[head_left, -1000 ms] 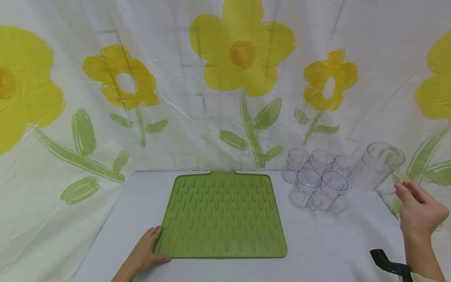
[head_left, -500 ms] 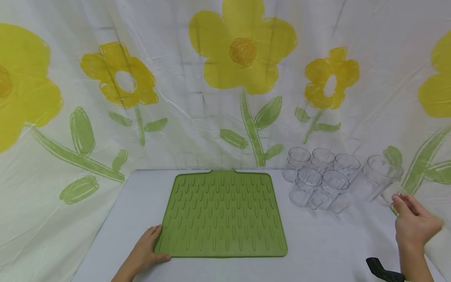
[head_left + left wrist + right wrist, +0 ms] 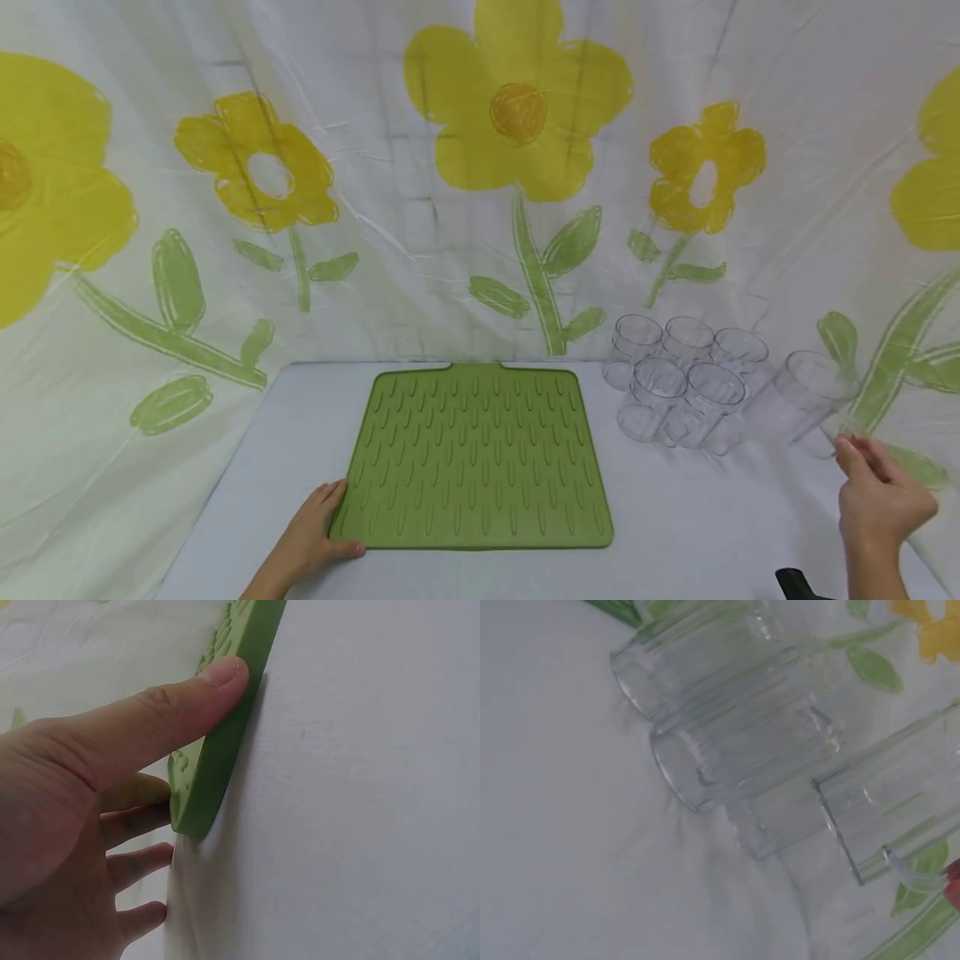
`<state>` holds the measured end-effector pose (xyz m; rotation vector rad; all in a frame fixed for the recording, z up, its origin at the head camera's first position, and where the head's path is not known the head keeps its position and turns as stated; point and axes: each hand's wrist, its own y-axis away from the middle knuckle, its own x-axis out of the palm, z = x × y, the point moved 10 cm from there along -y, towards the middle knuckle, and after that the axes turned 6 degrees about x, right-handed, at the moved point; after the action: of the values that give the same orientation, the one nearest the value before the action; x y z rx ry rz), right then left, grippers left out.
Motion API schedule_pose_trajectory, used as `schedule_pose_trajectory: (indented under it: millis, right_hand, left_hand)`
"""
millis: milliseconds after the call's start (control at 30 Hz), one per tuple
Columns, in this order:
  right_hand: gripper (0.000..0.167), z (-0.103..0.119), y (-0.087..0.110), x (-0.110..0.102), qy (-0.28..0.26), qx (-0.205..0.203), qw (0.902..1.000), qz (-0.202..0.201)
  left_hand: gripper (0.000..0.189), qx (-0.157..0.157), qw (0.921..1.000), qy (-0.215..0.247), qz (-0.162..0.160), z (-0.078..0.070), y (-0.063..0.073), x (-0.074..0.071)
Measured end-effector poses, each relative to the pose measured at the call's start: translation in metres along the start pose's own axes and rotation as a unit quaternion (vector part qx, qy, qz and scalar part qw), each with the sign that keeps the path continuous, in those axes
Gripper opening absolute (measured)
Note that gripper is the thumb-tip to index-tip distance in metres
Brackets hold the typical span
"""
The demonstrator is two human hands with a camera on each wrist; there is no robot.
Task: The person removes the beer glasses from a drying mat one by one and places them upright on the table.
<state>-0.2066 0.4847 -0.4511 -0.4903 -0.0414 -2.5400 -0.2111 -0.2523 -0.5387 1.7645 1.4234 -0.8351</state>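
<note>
In the head view a green ribbed mat point(image 3: 472, 458) lies flat on the white table point(image 3: 675, 517). My left hand point(image 3: 307, 533) rests at its near left corner. The left wrist view shows the thumb point(image 3: 172, 720) lying over the mat's front edge, with spread fingers along the side. At the right, my right hand point(image 3: 881, 492) pinches the handle of a clear mug point(image 3: 806, 400), which leans slightly. In the right wrist view only a reddish fingertip point(image 3: 952, 885) shows at the mug's handle point(image 3: 915, 877).
Several clear glasses point(image 3: 651, 400) stand close together in two rows between the mat and the held mug. Behind the table hangs a white curtain point(image 3: 420, 275) printed with yellow flowers. The table's right edge runs just beside my right hand.
My right hand has come down and slightly toward me with the clear mug, lowering it beside the other glasses. My left hand and the mat have stayed put.
</note>
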Motion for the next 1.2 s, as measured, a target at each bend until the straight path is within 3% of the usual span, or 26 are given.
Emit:
schedule_pose_trajectory:
  millis: [167,300,567,833,1067,1200]
  right_hand:
    - [0.026,-0.016,0.003,-0.004,-0.035,0.034,0.9988,0.009]
    - [0.027,-0.028,0.006,-0.005,-0.018,0.046,0.9987,0.012]
    - [0.036,-0.047,0.011,-0.008,0.048,0.030,0.9983,0.014]
    - [0.036,-0.063,0.012,-0.012,0.032,0.051,0.9981,0.010]
    - [0.032,-0.065,0.008,-0.011,0.012,0.020,0.9997,0.012]
    - [0.032,-0.067,0.007,-0.010,-0.008,0.022,0.9996,0.017]
  left_hand:
    - [0.113,-0.002,1.0000,0.001,-0.002,0.000,0.001,0.000]
    - [0.114,-0.006,1.0000,0.002,0.000,0.001,0.000,0.000]
    - [0.113,-0.008,1.0000,-0.001,-0.003,0.000,0.000,0.000]
    - [0.111,-0.003,1.0000,-0.003,-0.003,-0.002,0.002,-0.001]
    - [0.113,-0.006,1.0000,-0.007,-0.003,-0.001,0.001,-0.001]
    - [0.114,-0.006,0.9999,-0.008,-0.005,-0.001,0.002,-0.001]
